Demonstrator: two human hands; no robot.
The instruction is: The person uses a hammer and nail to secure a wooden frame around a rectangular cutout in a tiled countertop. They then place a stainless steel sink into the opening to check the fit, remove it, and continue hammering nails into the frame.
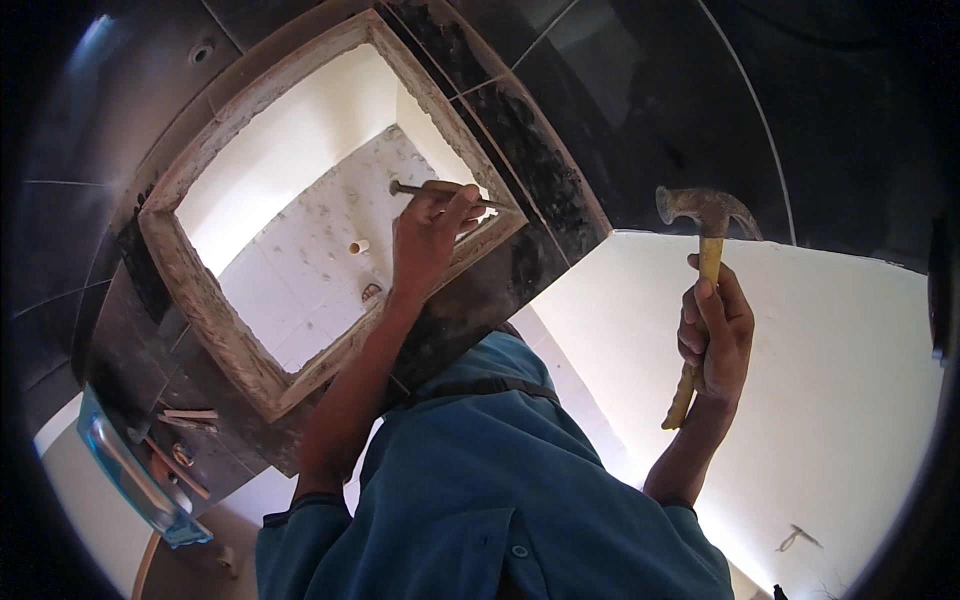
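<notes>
My left hand grips a thin metal chisel, held almost level. Its tip rests against the right inner edge of a square opening framed in rough mortar and set in a dark tiled wall. My right hand is closed around the wooden handle of a claw hammer. The hammer is raised upright to the right of the opening, well away from the chisel. Both forearms come up from my blue shirt.
Through the opening I see white tiles with a short pipe stub. Small sticks and tools lie on a dark ledge at lower left beside a bluish clear object. A white wall fills the right.
</notes>
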